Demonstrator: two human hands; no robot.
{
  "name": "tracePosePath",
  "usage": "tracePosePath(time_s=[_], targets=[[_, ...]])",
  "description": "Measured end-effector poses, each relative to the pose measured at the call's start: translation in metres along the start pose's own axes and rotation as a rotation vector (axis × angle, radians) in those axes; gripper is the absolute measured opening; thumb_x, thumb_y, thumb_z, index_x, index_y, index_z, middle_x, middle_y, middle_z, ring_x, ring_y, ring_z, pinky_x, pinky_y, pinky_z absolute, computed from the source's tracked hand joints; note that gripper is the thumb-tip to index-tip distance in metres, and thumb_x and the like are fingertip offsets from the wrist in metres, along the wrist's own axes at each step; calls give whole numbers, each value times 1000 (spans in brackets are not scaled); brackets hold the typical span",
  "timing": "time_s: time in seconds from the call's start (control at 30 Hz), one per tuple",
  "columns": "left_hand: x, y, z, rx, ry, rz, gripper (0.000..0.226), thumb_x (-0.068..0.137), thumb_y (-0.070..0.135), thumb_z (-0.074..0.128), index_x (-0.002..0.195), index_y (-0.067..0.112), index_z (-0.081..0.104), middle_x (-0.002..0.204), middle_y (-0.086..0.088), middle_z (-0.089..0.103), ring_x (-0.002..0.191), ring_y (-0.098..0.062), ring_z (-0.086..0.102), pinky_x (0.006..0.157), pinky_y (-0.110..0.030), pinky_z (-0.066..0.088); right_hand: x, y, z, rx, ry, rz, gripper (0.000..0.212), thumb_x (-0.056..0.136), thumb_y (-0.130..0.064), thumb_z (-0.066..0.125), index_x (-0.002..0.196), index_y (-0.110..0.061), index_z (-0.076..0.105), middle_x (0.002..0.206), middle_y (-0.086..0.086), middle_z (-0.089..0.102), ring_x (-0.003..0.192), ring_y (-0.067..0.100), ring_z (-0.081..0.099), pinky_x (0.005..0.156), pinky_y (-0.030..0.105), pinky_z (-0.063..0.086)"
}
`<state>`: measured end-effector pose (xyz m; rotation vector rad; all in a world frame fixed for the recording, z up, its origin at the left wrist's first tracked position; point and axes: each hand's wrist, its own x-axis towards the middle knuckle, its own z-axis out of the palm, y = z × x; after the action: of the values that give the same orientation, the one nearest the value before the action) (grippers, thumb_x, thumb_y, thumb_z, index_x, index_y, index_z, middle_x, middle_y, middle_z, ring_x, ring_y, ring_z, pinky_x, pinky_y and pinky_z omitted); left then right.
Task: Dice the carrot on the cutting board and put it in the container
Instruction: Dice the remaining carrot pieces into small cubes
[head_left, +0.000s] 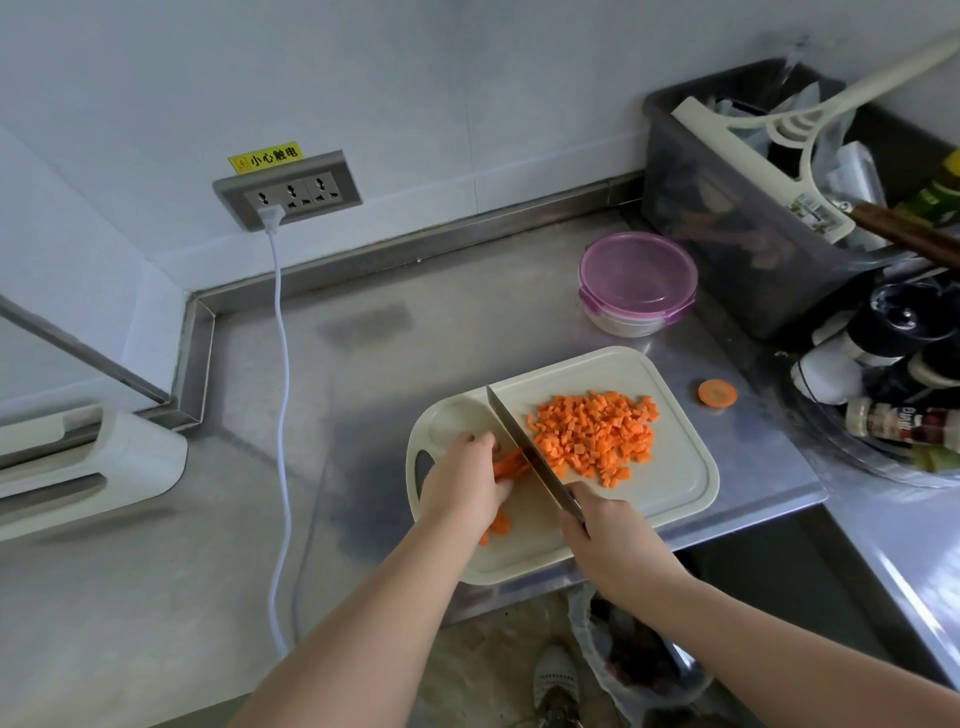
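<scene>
Steel counter (363, 395), in a corner against a white wall. A cream cutting board (670, 488) lies at the counter's front edge, handle hole to the left. The left hand (462, 486) sits on the board's left half, fingers curled down over a bundle of carrot strips (511, 462), holding them against the board. The fingertips are mostly hidden behind the knuckles, so how far they tuck under is unclear. The right hand (608, 538) is wrapped round the handle of a knife (519, 441). The blade runs diagonally away from the person, edge down across the strips, just beside the left fingers. Right of the blade is a loose heap of diced carrot (592, 436), small cubes, all on the board. A few more orange pieces (500, 524) show under the left wrist. One round carrot end (717, 393) lies on the counter, off the board to its right. The container (638, 280) (pale bowl, purple lid on, clips at the sides) stands behind the board, apart from it. Just beside it is a grey bin (727, 244) with a cream squeegee (769, 156) lying across its top. On the back wall is a socket panel (288, 189), a white plug (271, 215) in its left outlet, and a cable (283, 415) trailing down over the counter.
</scene>
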<state>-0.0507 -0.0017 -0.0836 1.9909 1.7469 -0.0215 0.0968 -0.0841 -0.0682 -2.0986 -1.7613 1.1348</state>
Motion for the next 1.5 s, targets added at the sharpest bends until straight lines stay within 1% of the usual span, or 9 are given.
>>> tracePosePath(time_s=[0.1,0.37,0.57,0.73,0.9,1.0,1.2,1.37,1.5], targets=[[2,-3,-1,-44,-24,-18,38,88,22,64,124,19,53,119,2,57,94,-18,65,70,-29,55,0,1,1,5,-1,4,22,102,-29,38,119,-20,48,91,1,62,79,16,62,73,35,55],[3,-2,2,-129,-1,-58,39,87,20,65,125,19,54,121,1,59,103,-20,61,79,-33,55,-1,1,4,18,14,-5,22,102,-29,38,118,-21,49,88,-2,61,76,13,61,71,30,54],[-1,2,4,-25,15,-20,29,88,28,62,116,21,56,115,1,57,94,-22,63,76,-38,57,0,-1,6,34,17,-9,18,102,-27,38,113,-21,50,88,-1,61,77,15,61,72,32,55],[-1,5,4,26,16,-15,17,89,30,59,101,19,55,105,1,54,79,-23,65,63,-38,57,1,-1,5,32,24,-16,14,101,-26,39,110,-22,49,91,-1,61,79,13,60,75,31,55],[1,10,4,-5,41,-21,22,87,30,60,104,18,55,110,0,55,87,-24,62,59,-31,44,6,0,3,35,36,-13,13,101,-27,40,110,-23,48,90,-4,59,77,9,58,68,24,49],[1,11,4,-16,47,-19,23,87,28,60,106,17,56,112,-1,55,91,-24,61,61,-29,42,8,0,3,30,33,-7,12,101,-26,39,109,-22,47,90,-1,59,79,12,58,68,25,47],[-3,10,3,-67,49,-3,26,87,26,59,111,18,56,112,1,55,91,-22,61,60,-30,44,7,-1,1,31,43,-20,5,102,-26,38,100,-26,43,77,-6,54,67,7,53,55,21,37],[-7,6,5,-157,49,-42,25,89,20,54,114,20,59,112,3,54,75,-25,67,56,-40,57,2,-6,-4,3,92,-67,10,102,-25,37,95,-20,41,69,-3,50,61,15,48,51,25,32],[-8,7,6,-132,77,-48,20,89,19,53,107,17,61,105,0,55,71,-26,67,56,-42,57,0,-11,1,-53,76,-67,15,102,-26,35,107,-17,46,81,3,58,72,22,57,62,31,45]])
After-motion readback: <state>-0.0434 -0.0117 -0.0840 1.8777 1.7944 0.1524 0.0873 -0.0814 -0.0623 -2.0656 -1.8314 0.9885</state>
